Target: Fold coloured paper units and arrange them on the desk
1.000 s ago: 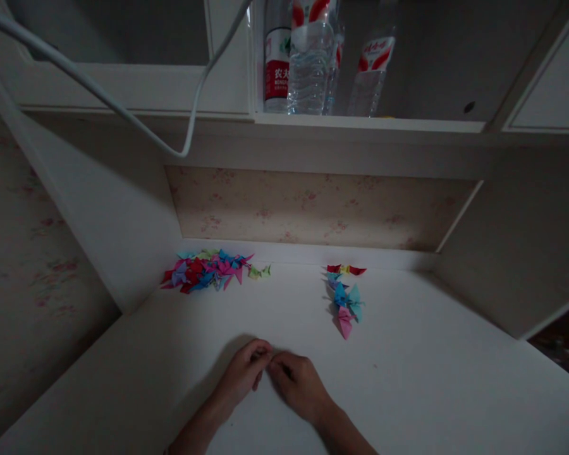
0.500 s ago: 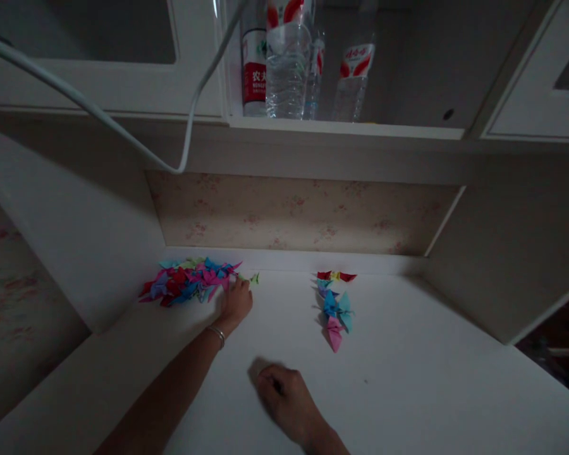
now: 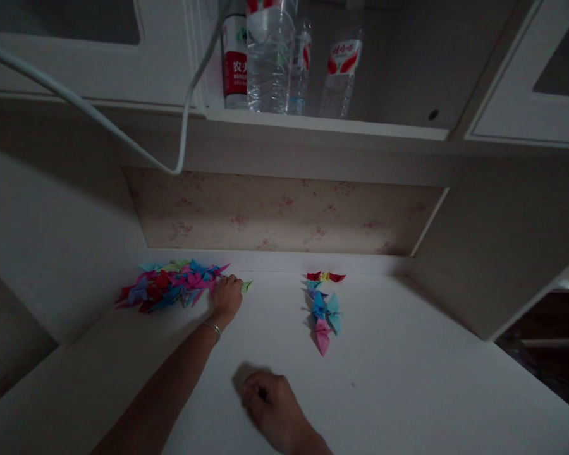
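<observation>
My left hand (image 3: 227, 298) reaches to the right edge of a heap of folded paper cranes (image 3: 171, 287) in pink, red, blue and green. Its fingers are closed on a light green paper crane (image 3: 246, 287), whose tip sticks out to the right; the rest is hidden by the hand. Lower down, my right hand (image 3: 275, 404) rests near the white tabletop in a loose fist, with nothing seen in it. To the right stands a smaller group of cranes, among them a pink crane (image 3: 322, 336), a blue crane (image 3: 318, 306) and a light blue crane (image 3: 334, 312).
A red and yellow folded piece (image 3: 325, 277) lies by the back edge of the white tabletop (image 3: 408, 379). Above, an open shelf holds plastic bottles (image 3: 270, 69) and a red and white can (image 3: 236, 63). A white cable (image 3: 99, 114) hangs in front at left.
My view has shifted slightly to the right. My left hand has closed around the green crane and drawn it slightly towards me. My right hand stays in a loose fist.
</observation>
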